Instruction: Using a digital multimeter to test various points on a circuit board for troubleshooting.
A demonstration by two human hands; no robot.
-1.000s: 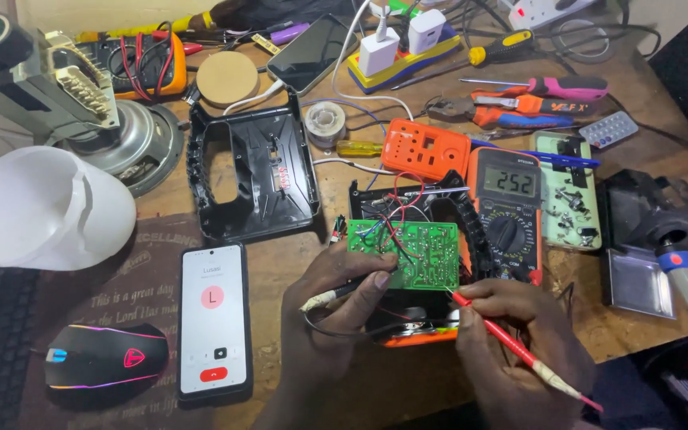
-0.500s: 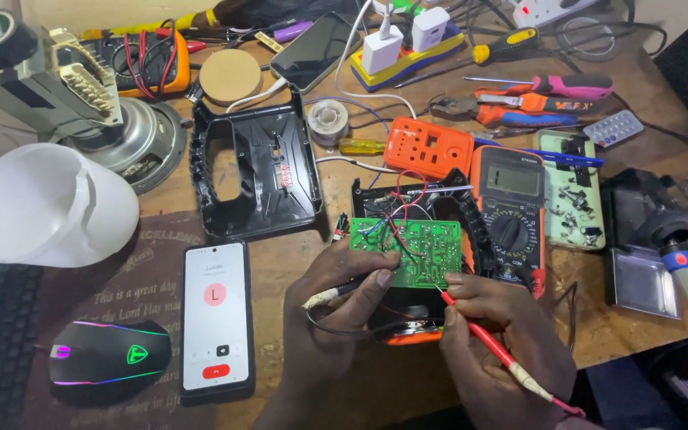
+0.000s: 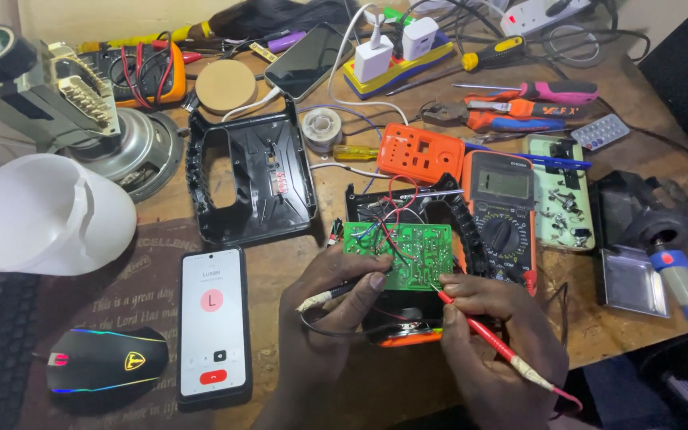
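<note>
1. Near the table's front edge, centre, a green circuit board rests on an open black-and-orange casing, left of the orange multimeter.
2. It looks light, stiff and fragile; its bare edges seem the safest grip.
3. Left hand curls in, fingers pinching a black probe at the board's near edge.
4. Right hand grips a red probe pen-style, tip on the board.

A worn brown wooden table carries the work. Directly on it lie a black smartphone with a lit screen, a black computer mouse with coloured lighting, an open black plastic housing shell, an orange-cased digital multimeter and a white plastic dome cover. Pliers with orange handles and a round cork-coloured disc lie nearer the far edge.
</note>
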